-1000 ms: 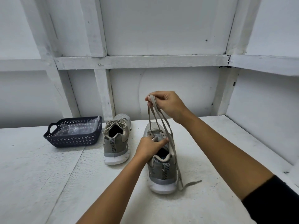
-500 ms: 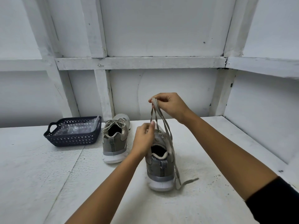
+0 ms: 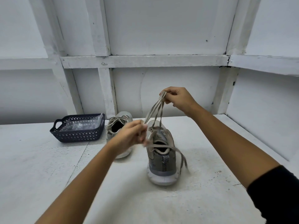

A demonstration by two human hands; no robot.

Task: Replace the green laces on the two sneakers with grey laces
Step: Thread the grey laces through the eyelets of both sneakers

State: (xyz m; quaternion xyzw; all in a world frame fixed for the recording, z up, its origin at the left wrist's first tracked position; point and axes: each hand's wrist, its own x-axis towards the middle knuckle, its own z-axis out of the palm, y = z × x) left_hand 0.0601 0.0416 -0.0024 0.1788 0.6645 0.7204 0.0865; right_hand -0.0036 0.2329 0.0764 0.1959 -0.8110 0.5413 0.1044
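Note:
Two grey sneakers stand on the white table, heels toward me. The right sneaker (image 3: 161, 159) has its grey lace (image 3: 156, 110) pulled up in strands. My right hand (image 3: 178, 99) pinches the tops of those strands above the shoe. My left hand (image 3: 131, 135) grips one strand lower down, just left of the shoe's tongue. A loose end of the lace sweeps, blurred, across the shoe's opening to its right side. The left sneaker (image 3: 118, 123), laced and tied, is partly hidden behind my left hand.
A dark plastic basket (image 3: 77, 133) with clear plastic bags inside sits at the back left of the table (image 3: 48, 175). White walls with wooden battens close the back and the right side.
My left hand has lifted off the shoe's tongue and taken hold of a lace strand. The loose lace end has risen off the table beside the heel and swings across the shoe.

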